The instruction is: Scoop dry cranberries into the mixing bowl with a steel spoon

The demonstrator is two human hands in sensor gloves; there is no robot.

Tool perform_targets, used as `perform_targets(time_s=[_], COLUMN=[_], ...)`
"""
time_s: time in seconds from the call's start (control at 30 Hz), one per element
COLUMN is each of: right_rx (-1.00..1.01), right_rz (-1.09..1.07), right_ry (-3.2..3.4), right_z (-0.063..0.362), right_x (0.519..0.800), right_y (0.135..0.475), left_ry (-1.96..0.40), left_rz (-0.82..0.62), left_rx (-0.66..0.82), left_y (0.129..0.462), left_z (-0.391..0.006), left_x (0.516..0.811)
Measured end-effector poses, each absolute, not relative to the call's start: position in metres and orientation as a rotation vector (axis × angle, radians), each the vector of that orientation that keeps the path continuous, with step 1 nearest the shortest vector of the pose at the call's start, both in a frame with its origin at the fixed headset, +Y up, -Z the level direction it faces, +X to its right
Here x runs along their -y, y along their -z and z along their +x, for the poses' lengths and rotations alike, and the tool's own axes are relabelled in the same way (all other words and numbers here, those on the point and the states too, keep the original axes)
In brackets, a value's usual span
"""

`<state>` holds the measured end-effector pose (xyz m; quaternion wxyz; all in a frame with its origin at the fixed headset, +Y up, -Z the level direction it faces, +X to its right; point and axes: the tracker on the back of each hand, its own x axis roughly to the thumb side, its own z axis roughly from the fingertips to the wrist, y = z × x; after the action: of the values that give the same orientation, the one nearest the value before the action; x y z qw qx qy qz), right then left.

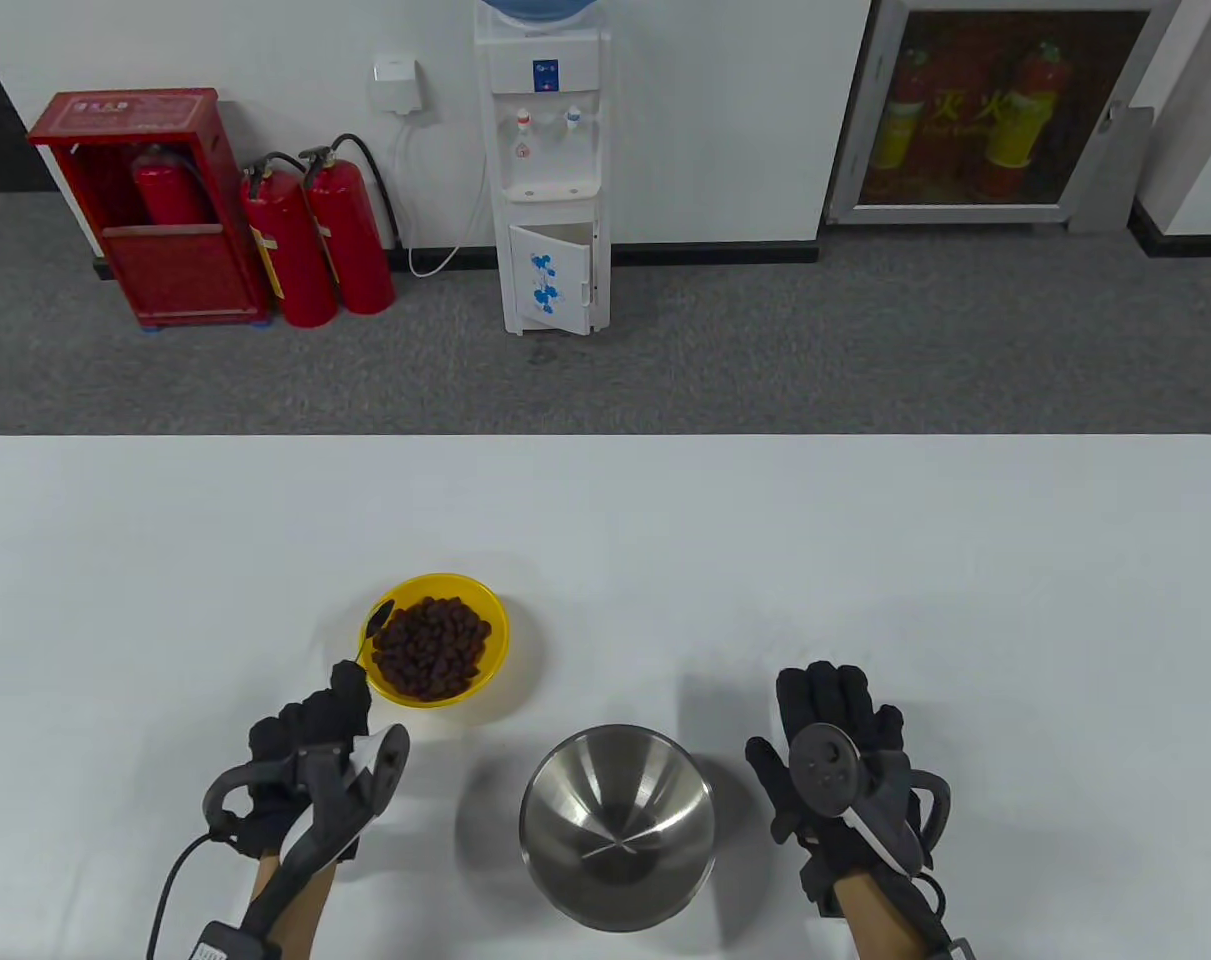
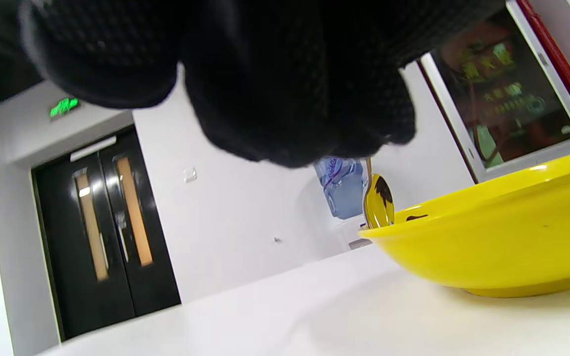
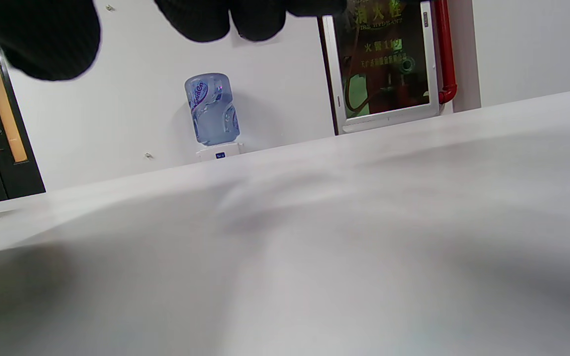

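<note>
A yellow bowl (image 1: pixel 495 610) of dark red dry cranberries (image 1: pixel 431 646) sits left of centre on the white table. My left hand (image 1: pixel 315 725) grips the handle of the steel spoon (image 1: pixel 375 625); the spoon's bowl rests at the yellow bowl's left rim, beside the cranberries. In the left wrist view the spoon (image 2: pixel 379 203) stands over the yellow bowl's rim (image 2: pixel 493 198) below my fingers (image 2: pixel 285 99). The empty steel mixing bowl (image 1: pixel 617 825) stands near the front edge. My right hand (image 1: pixel 830 740) lies flat and open on the table to its right, holding nothing.
The white table (image 1: pixel 865 560) spreads wide behind and beside both bowls. Beyond it on the floor stand a water dispenser (image 1: pixel 550 170), red fire extinguishers (image 1: pixel 315 240) and a red cabinet (image 1: pixel 155 210).
</note>
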<state>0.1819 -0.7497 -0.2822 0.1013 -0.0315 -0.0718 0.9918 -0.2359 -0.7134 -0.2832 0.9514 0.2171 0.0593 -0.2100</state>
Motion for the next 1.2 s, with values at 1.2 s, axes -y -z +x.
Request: perform_targets(time_s=[1.2], right_rx=[0.116], right_rz=[-0.052], right_ry=[-2.813], right_z=[0.182], right_x=[0.756], right_y=[0.285], left_ry=[-0.521], left_rz=[0.048], left_rx=[-0.392], left_y=[0.302], left_z=[-0.285], left_x=[0.734])
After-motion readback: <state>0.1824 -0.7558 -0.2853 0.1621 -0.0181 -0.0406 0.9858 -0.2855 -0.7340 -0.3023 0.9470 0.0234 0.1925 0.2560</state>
